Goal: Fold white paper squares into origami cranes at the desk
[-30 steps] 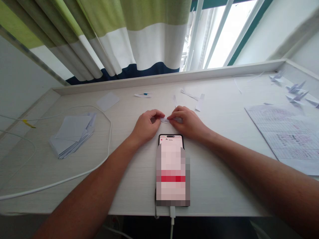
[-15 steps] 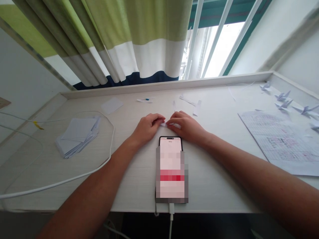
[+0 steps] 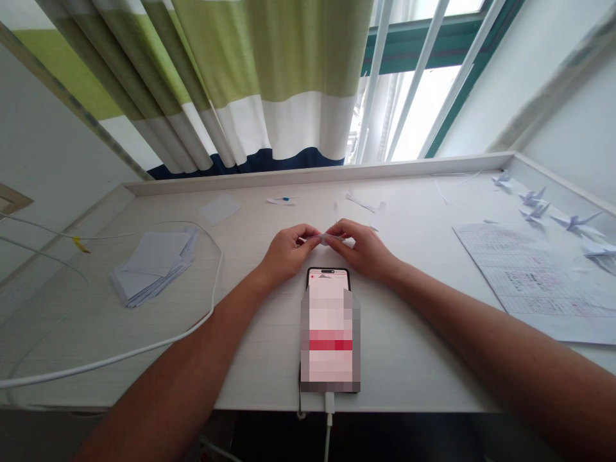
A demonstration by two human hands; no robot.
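Observation:
Between my fingertips is a small folded piece of white paper (image 3: 324,239), mostly covered by the fingers. My left hand (image 3: 290,251) pinches its left end with thumb and forefinger. From the other side, my right hand (image 3: 364,249) is closed on the paper in the same kind of pinch. Both hands are over the middle of the white desk (image 3: 269,333). Just in front of them lies a phone (image 3: 329,321) with a lit pinkish screen, partly blurred out, and a white cable plugged into its lower end.
A stack of white paper sheets (image 3: 154,266) lies left, beside a looping white cable (image 3: 219,276). Paper strips (image 3: 360,203) lie beyond my hands. At right are several folded paper cranes (image 3: 533,197) and a written sheet (image 3: 524,276). A raised ledge (image 3: 289,181) borders the desk's back.
The folded paper has come up off the desk between both hands, and its middle now shows between the thumbs. The head view has tilted slightly upward.

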